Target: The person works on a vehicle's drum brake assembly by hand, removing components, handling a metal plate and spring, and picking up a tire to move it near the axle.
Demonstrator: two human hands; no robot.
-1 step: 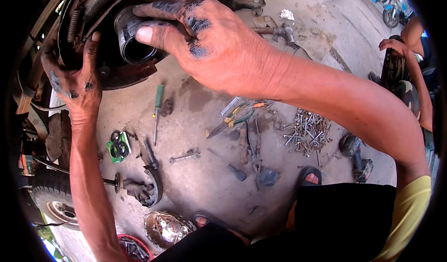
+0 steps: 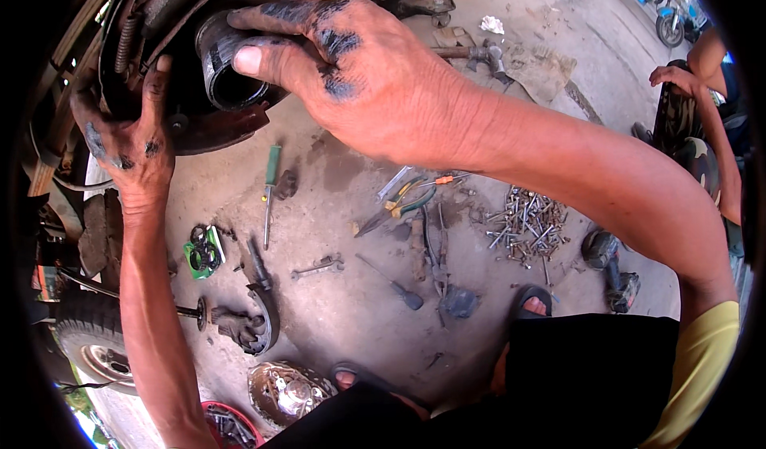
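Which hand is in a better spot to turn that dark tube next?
Probably the right hand: it holds the tube near its open end. The left hand is farther left, apart from it.

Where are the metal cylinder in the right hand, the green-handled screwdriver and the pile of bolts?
Metal cylinder (image 2: 215, 55), head view: its outer wall.
Green-handled screwdriver (image 2: 272, 178), head view: lower end of the handle.
Pile of bolts (image 2: 530, 225), head view: its middle.

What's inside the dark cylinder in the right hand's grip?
Inside the dark cylinder, a glossy inner wall shows near the open end. Deeper in is too dark to make out, and the right hand covers part of the cylinder.
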